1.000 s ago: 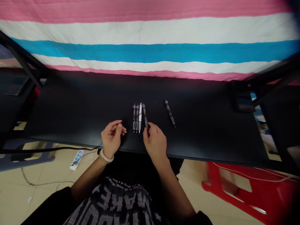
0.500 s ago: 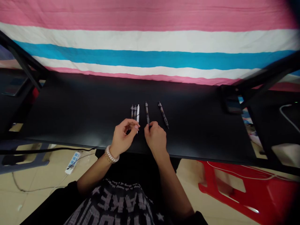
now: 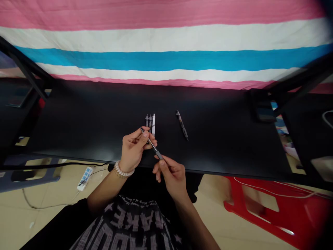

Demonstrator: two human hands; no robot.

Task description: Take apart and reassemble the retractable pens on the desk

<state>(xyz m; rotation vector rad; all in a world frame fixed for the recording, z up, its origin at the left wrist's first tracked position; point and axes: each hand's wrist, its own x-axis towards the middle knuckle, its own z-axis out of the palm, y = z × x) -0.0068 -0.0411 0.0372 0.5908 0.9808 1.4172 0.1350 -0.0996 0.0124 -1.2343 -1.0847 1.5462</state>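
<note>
Between my two hands a dark pen (image 3: 154, 147) is held at a slant above the near part of the table. My left hand (image 3: 134, 146), with a coiled band at the wrist, pinches its upper end between thumb and fingers. The lower grip end is pinched by my right hand (image 3: 171, 172). Just beyond my left hand, a white pen (image 3: 153, 122) lies beside two dark pens (image 3: 148, 121), their near ends partly hidden by my fingers. Farther right, a single dark pen (image 3: 182, 125) lies tilted on the table.
The black table (image 3: 221, 132) meets a striped cloth (image 3: 166, 60) at its far side. A dark flat object (image 3: 262, 106) sits at the right end. Below are a red plastic stool (image 3: 260, 205) and a white power strip (image 3: 85, 178) on the floor.
The pen that lay between the white pen and the single right-hand pen has been picked up. It has moved left and nearer, into both hands.
</note>
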